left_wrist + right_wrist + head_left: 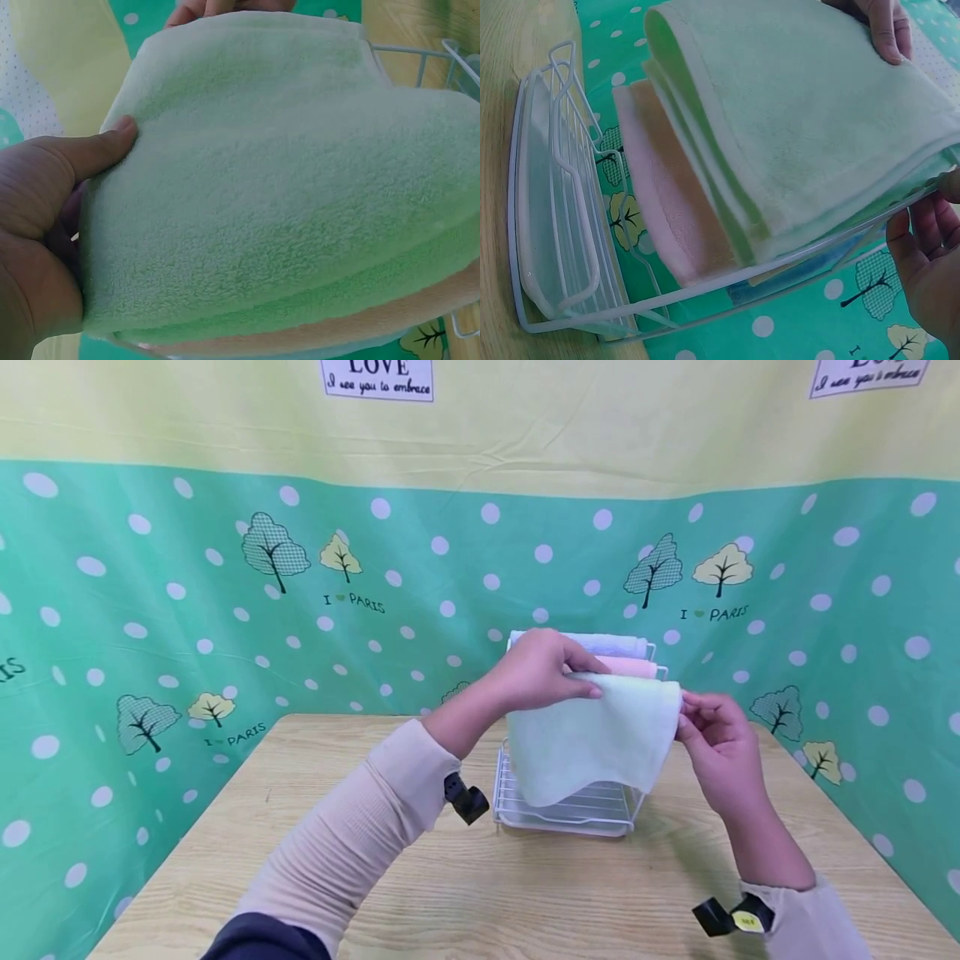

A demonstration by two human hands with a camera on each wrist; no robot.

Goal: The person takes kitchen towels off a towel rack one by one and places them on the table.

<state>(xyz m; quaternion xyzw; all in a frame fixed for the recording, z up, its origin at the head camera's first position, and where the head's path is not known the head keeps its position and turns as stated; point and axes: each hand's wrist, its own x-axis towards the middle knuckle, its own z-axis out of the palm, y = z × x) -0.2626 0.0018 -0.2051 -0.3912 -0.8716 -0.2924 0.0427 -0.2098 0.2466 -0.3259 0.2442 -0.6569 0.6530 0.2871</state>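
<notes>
A light green towel (592, 735) hangs folded over the front of a white wire rack (562, 814). My left hand (543, 672) grips its top edge, the thumb (120, 139) on the near face and the fingers behind the cloth. At the towel's upper right corner, the thumb and fingers of my right hand (720, 747) pinch the edge beside the rack's side rail (840, 240). Behind it, a pink towel (633, 667) and a pale blue towel (607, 645) hang over the rack, partly hidden by the green towel and my left hand.
The rack stands on a wooden table (420, 893), with a white tray (540, 187) at its base. A green and yellow cloth (420, 560) printed with dots and trees hangs behind and around the table. Each wrist carries a small black camera mount (465, 797).
</notes>
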